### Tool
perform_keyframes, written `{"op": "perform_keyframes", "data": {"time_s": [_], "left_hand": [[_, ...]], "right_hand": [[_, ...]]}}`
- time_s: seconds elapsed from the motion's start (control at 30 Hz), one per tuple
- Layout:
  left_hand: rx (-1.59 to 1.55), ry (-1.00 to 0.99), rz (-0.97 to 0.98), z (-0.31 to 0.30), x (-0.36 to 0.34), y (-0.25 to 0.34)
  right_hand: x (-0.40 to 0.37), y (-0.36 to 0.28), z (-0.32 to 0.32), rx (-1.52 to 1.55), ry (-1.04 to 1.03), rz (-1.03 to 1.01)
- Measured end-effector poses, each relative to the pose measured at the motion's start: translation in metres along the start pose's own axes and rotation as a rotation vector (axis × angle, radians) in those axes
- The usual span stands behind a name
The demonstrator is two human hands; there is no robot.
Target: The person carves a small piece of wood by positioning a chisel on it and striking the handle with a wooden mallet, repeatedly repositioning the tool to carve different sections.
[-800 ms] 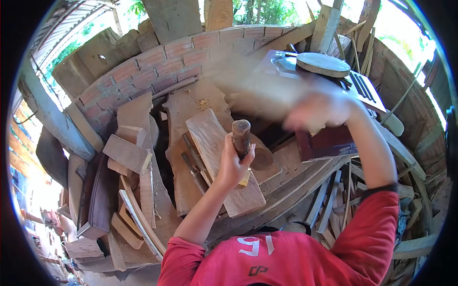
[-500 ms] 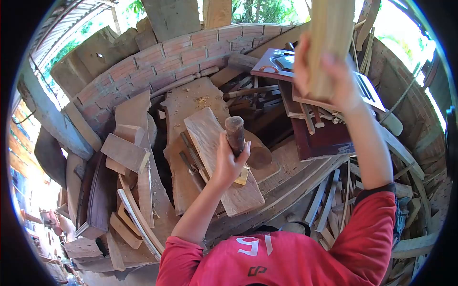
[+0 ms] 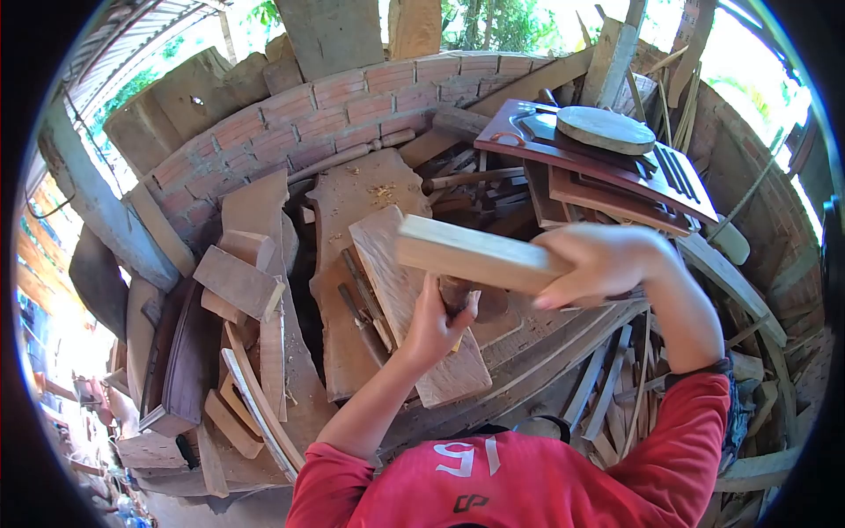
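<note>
Mostly hidden handle [image 3: 459, 291], block [image 3: 466, 253] across it

I'm in a rough, open-sided woodworking shop. Offcuts and planks [image 3: 238, 282] lie heaped all around me. A curved brick wall [image 3: 299, 114] backs the pile, carved dark-red panels [image 3: 528, 141] are stacked to my right, and shavings [image 3: 380, 189] litter a slab.

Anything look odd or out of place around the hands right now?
Nothing looks broken. The right hand holds a pale wood block over the tool handle gripped by the left hand. Offcuts lie heaped at all angles; chips litter the slab behind.
</note>
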State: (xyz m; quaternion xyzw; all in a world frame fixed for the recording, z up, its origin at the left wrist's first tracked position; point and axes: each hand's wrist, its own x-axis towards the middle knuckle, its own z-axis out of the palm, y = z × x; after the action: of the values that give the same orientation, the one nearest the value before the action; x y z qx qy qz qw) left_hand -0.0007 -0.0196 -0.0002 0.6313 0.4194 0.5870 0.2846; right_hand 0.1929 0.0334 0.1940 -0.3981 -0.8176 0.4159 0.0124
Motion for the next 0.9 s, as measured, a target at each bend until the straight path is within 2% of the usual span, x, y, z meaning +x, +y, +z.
{"op": "perform_keyframes", "data": {"time_s": [0.03,0.07,0.1,0.17,0.2,0.23,0.3,0.37,0.43,0.53,0.57,0.63,0.67,0.77,0.83,0.9], "left_hand": [[0.024,0.006,0.024,0.000,-0.002,-0.001],[0.009,-0.019,-0.030,-0.001,-0.003,0.000],[0.005,-0.016,-0.025,-0.001,-0.003,-0.003],[-0.047,-0.030,-0.136,-0.001,-0.006,-0.009],[-0.050,-0.029,-0.135,-0.001,-0.006,-0.009],[-0.022,-0.003,-0.075,-0.001,-0.006,-0.007],[-0.001,0.021,-0.023,0.000,-0.008,-0.003],[-0.050,0.020,-0.080,-0.002,-0.010,0.000],[-0.065,0.021,-0.073,-0.003,-0.011,-0.003],[-0.149,0.004,-0.105,-0.005,-0.014,-0.003],[-0.150,0.005,-0.107,-0.006,-0.013,-0.002],[-0.195,0.069,-0.045,-0.008,-0.013,0.001],[-0.282,0.106,-0.073,-0.007,-0.012,0.005],[-0.236,0.122,-0.119,-0.016,-0.014,0.002],[-0.231,0.163,-0.121,-0.019,-0.015,-0.002],[-0.174,0.177,-0.063,-0.023,-0.016,-0.004]], "right_hand": [[-0.005,-0.007,0.001,-0.306,-0.067,0.101],[-0.007,0.007,0.001,-0.342,0.161,-0.042],[-0.011,0.003,0.002,-0.058,0.222,0.117],[0.000,0.043,0.007,0.149,0.431,-0.099],[0.002,0.050,0.011,0.167,0.420,-0.033],[0.010,0.065,0.024,0.111,0.508,-0.076],[0.016,0.075,0.046,0.050,0.347,0.423],[0.031,0.129,0.085,-0.276,0.395,0.355],[0.043,0.157,0.120,-0.324,0.337,0.410],[0.058,0.186,0.168,-0.234,0.451,0.316],[0.065,0.185,0.177,-0.196,0.448,0.372],[0.079,0.195,0.192,-0.177,0.456,0.311],[0.083,0.194,0.197,-0.176,0.452,0.310],[0.088,0.188,0.207,-0.249,0.443,0.349],[0.086,0.185,0.197,-0.446,0.622,0.235],[0.097,0.206,0.157,-0.070,0.844,-0.085]]}}
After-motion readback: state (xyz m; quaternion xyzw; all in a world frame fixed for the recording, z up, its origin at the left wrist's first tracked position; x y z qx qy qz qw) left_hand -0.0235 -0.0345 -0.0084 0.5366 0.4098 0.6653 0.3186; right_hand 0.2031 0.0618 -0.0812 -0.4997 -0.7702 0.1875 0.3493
